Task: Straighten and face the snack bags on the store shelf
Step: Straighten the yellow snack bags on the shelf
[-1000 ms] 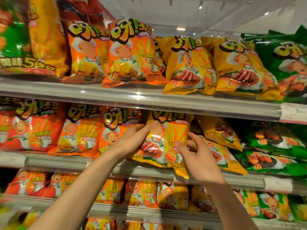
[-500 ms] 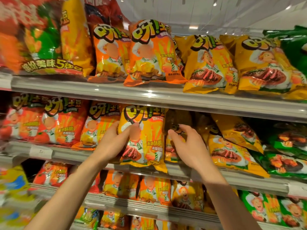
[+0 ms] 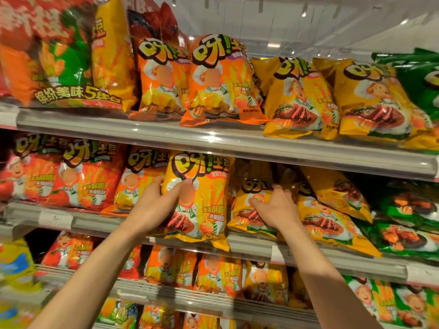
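Observation:
An upright yellow snack bag (image 3: 204,200) stands at the front of the middle shelf (image 3: 249,245), its lower corner hanging over the edge. My left hand (image 3: 154,205) holds its left side, thumb across the front. To its right a second yellow bag (image 3: 247,210) leans back, set deeper in the shelf. My right hand (image 3: 275,207) grips this bag from the front, fingers curled over its upper part. Further right, more yellow bags (image 3: 327,217) lie tilted and overlapping.
Red bags (image 3: 71,176) and an orange bag (image 3: 140,184) stand left on the middle shelf, green bags (image 3: 408,224) lie slumped at the right. The upper shelf (image 3: 213,141) carries orange, yellow and green bags. Lower shelves hold more bags. Price tags (image 3: 55,219) line the rails.
The upright yellow bag has gone left and now stands straighter, my left hand with it. My right hand left that bag and took hold of the bag behind it to the right.

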